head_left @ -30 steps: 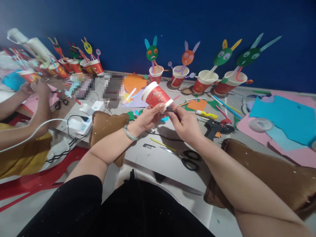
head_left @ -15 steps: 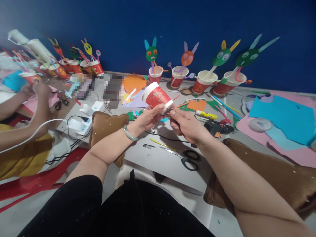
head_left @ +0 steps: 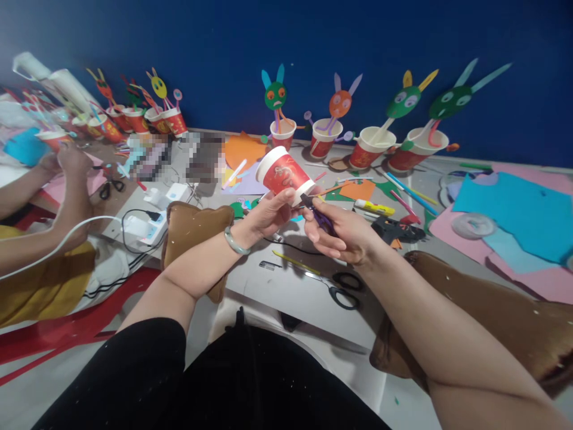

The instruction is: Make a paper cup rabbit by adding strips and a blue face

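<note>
A red and white paper cup (head_left: pixel 285 173) is tilted in my left hand (head_left: pixel 276 214), its mouth to the upper left and its base toward my right hand. My left fingers and thumb are closed round its lower end. My right hand (head_left: pixel 342 230) is closed on small pliers (head_left: pixel 321 220) with dark jaws and purple handles. The jaws are close to the cup's base; whether they touch it, I cannot tell. Below the hands lie black-handled scissors (head_left: pixel 344 292), a yellow pencil-like stick (head_left: pixel 295 261) and a small dark cutter (head_left: pixel 269 265).
Paper cups with bug-like figures (head_left: pixel 324 140) stand along the blue wall. A black glue gun (head_left: pixel 396 232), a yellow tube (head_left: pixel 375 207) and coloured paper (head_left: pixel 510 206) lie to the right. A power strip (head_left: pixel 154 228) and a co-worker's hands (head_left: pixel 74 161) are on the left.
My right hand has turned and opened its grip somewhat, so the pliers now show between its fingers. The cup and my left hand have hardly moved.
</note>
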### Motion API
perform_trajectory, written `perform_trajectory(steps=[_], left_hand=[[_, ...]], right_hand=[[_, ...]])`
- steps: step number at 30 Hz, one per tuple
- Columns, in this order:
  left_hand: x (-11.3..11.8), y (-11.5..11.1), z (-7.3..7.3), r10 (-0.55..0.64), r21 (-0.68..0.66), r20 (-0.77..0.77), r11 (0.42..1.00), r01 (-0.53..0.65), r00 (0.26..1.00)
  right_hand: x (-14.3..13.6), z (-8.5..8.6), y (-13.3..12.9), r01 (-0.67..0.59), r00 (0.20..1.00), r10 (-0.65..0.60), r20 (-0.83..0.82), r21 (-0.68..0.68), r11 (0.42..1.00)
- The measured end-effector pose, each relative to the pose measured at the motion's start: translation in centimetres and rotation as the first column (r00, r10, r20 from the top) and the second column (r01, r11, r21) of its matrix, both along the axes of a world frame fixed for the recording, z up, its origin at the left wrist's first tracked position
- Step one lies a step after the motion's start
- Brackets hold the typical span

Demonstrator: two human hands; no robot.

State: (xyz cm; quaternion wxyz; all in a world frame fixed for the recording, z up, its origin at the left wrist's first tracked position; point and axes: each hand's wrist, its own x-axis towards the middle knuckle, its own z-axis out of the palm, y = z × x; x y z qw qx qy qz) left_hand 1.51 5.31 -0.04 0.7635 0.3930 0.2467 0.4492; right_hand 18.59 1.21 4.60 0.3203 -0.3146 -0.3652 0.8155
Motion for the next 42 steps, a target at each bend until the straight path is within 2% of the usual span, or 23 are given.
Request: perform_trajectory(steps=[5, 12, 18, 22, 26, 30, 33, 36, 38, 40, 42], left_hand=[[-0.2, 0.1, 0.0, -0.04, 0.022, -0.028, 0.999, 0.041, 0.999], [-0.7, 0.1, 0.8, 0.052, 0.005, 0.02, 0.999, -0.052, 0.998], [-0.7, 0.2, 1.1, 0.066, -0.038, 0.058, 0.997, -0.064, 0.996], [-0.8, 0.2, 1.5, 0.105, -0.106, 0.077, 0.99, -0.097, 0.992], [-0.9, 0.2, 2.2, 0.095, -0.196, 0.122, 0.978, -0.07, 0.988], [-0.7, -0.1, 2.6, 0.077, -0.269, 0.136, 0.963, -0.038, 0.988], [-0.6, -0.4, 2.0, 0.008, -0.172, 0.067, 0.985, 0.003, 0.998], [-0.7, -0.5, 1.1, -0.131, -0.02, 0.008, 0.991, 0.131, 0.991], [-1.0, -0.5, 0.6, -0.249, 0.051, -0.022, 0.967, 0.25, 0.968], [-1.3, -0.4, 0.3, -0.35, 0.102, -0.056, 0.93, 0.354, 0.935], [-1.5, -0.3, 0.1, -0.395, 0.125, -0.103, 0.905, 0.406, 0.913]], right_hand=[[0.1, 0.3, -0.2, -0.029, 0.999, 0.03, -0.019, 0.006, 1.0], [0.0, -0.3, -0.7, -0.114, 0.993, 0.118, -0.024, 0.109, 0.987], [0.2, -0.4, -0.8, -0.121, 0.991, 0.13, -0.031, 0.199, 0.972], [0.4, 0.0, -0.9, -0.055, 0.995, 0.072, -0.065, 0.234, 0.971], [0.2, 0.2, -0.9, 0.039, 0.997, -0.022, -0.074, 0.239, 0.97], [0.1, 0.1, -0.4, 0.203, 0.979, -0.197, -0.047, 0.243, 0.948], [0.3, -0.1, 0.2, 0.368, 0.925, -0.378, -0.022, 0.286, 0.884], [0.9, -0.1, 0.6, 0.487, 0.853, -0.522, 0.016, 0.335, 0.806], [1.3, 0.1, 0.8, 0.515, 0.824, -0.565, 0.041, 0.362, 0.777], [1.8, 0.3, 1.0, 0.502, 0.822, -0.566, 0.066, 0.388, 0.773], [2.1, 0.4, 1.1, 0.465, 0.834, -0.545, 0.086, 0.421, 0.779]])
